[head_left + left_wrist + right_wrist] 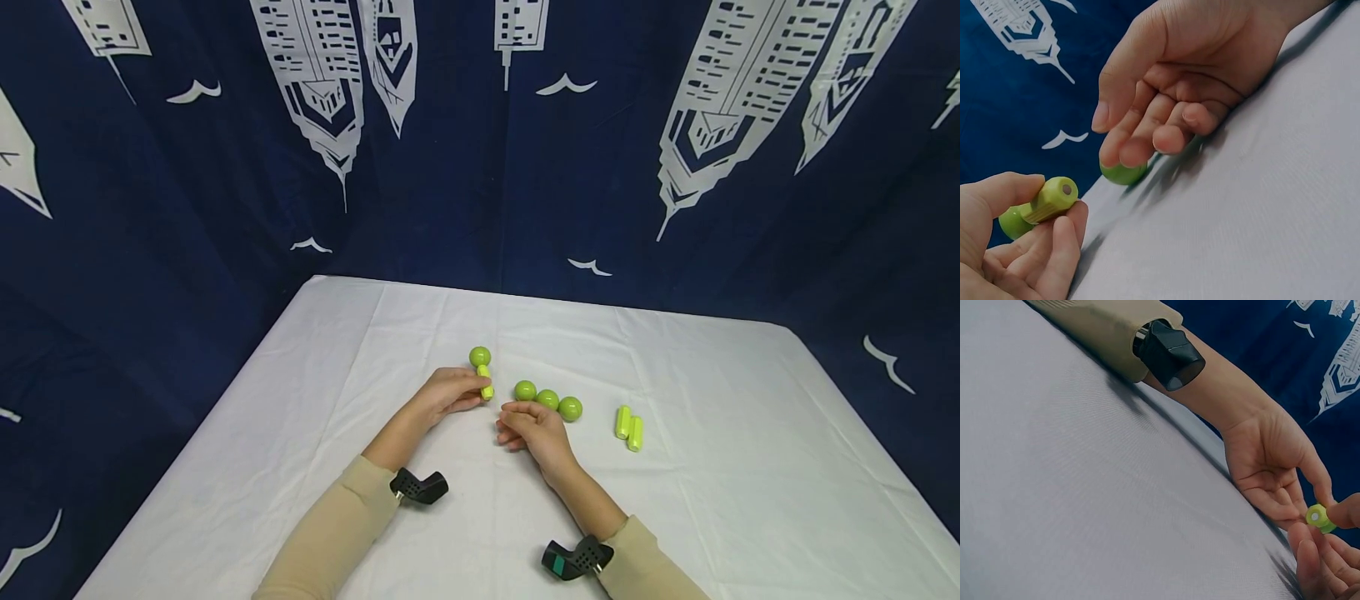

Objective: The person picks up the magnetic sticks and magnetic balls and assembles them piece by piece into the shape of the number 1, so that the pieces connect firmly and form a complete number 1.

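Note:
My left hand [448, 392] pinches a short yellow-green rod [486, 383] between thumb and fingers. Against the rod's far end sits a shiny green ball [480, 357]. A small grey disc shows on the rod's near end [1067, 189] in the left wrist view. To the right, my right hand [538, 433] hovers with loosely bent fingers and nothing in its grasp. Just beyond it, three green balls, a left one [525, 391], a middle one [547, 399] and a right one [571, 408], lie in a row; the hand partly covers them.
Two more yellow-green rods, one [623, 422] beside the other [635, 434], lie farther right on the white-covered table [750, 467]. A dark blue curtain [465, 217] with white building prints hangs behind the table. Black devices [418, 487] are worn at both wrists.

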Action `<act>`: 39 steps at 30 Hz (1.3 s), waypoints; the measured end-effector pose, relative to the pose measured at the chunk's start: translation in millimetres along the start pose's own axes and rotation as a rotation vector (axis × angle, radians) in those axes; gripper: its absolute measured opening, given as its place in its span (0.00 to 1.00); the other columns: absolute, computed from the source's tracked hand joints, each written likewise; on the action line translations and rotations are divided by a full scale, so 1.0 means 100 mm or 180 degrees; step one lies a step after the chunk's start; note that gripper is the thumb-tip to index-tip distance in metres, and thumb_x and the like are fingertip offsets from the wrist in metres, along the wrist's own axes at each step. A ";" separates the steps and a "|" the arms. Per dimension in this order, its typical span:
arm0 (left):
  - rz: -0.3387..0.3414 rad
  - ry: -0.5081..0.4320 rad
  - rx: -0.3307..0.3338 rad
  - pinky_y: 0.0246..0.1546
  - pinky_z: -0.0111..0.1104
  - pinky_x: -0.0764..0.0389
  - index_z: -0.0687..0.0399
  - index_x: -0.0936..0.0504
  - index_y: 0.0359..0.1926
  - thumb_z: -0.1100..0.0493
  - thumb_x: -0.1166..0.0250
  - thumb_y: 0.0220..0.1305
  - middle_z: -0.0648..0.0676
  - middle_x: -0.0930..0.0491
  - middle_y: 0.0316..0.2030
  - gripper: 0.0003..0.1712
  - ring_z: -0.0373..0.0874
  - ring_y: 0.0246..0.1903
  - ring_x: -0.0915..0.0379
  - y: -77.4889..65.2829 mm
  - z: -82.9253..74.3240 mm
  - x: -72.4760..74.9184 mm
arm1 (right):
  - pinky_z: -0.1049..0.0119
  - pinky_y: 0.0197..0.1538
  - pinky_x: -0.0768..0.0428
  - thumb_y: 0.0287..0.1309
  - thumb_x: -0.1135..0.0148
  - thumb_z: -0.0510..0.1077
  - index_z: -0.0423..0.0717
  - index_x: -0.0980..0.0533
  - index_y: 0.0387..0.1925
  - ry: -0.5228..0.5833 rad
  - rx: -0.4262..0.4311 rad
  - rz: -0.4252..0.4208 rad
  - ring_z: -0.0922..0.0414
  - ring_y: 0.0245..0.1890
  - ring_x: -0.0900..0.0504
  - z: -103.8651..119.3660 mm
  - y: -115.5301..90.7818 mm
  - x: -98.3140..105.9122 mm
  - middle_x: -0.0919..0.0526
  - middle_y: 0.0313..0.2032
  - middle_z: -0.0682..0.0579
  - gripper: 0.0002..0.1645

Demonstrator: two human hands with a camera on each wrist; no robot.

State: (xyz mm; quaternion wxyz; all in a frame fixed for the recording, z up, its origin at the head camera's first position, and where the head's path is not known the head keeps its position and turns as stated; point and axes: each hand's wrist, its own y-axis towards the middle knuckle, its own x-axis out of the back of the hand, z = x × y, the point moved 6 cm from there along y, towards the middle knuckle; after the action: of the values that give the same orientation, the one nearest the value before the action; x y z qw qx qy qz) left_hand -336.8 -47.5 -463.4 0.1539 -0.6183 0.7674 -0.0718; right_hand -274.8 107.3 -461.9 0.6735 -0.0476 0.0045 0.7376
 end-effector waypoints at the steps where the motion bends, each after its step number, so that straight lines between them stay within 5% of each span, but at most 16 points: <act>1: -0.0005 0.0013 -0.0031 0.33 0.23 0.17 0.69 0.19 0.39 0.65 0.33 0.61 0.51 0.18 0.27 0.09 0.38 0.27 0.20 0.01 0.00 0.01 | 0.74 0.23 0.19 0.60 0.41 0.31 0.24 0.26 0.46 -0.0001 0.0011 0.0004 0.60 0.22 0.17 0.00 0.00 0.00 0.15 0.28 0.45 0.14; 13: 0.0066 0.0185 -0.0095 0.37 0.26 0.16 0.75 0.20 0.43 0.66 0.34 0.63 0.54 0.18 0.28 0.13 0.40 0.29 0.19 0.05 0.02 0.02 | 0.73 0.24 0.19 0.61 0.40 0.32 0.24 0.27 0.48 -0.0173 -0.0059 0.0141 0.60 0.23 0.17 0.09 -0.04 -0.03 0.15 0.30 0.42 0.16; 28: 0.0064 0.0321 -0.0041 0.38 0.26 0.16 0.74 0.20 0.43 0.65 0.33 0.63 0.55 0.18 0.29 0.14 0.40 0.30 0.19 0.06 0.04 0.04 | 0.66 0.34 0.15 0.61 0.40 0.32 0.26 0.26 0.49 -0.0622 0.0358 0.0039 0.59 0.29 0.16 0.56 0.06 0.19 0.16 0.34 0.43 0.17; 39: 0.0065 0.0357 0.0002 0.37 0.25 0.16 0.73 0.20 0.43 0.64 0.34 0.63 0.55 0.17 0.30 0.13 0.40 0.31 0.18 0.08 0.05 0.05 | 0.70 0.43 0.20 0.60 0.37 0.35 0.33 0.22 0.48 -0.1730 0.0968 -0.0132 0.54 0.40 0.19 0.71 0.22 0.34 0.16 0.37 0.45 0.14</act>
State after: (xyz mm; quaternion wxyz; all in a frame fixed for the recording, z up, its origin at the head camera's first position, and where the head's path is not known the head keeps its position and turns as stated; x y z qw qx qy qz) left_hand -343.6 -49.9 -471.3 0.1116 -0.6054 0.7811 -0.1050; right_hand -304.0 144.1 -394.8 0.6643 0.2526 -0.0665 0.7004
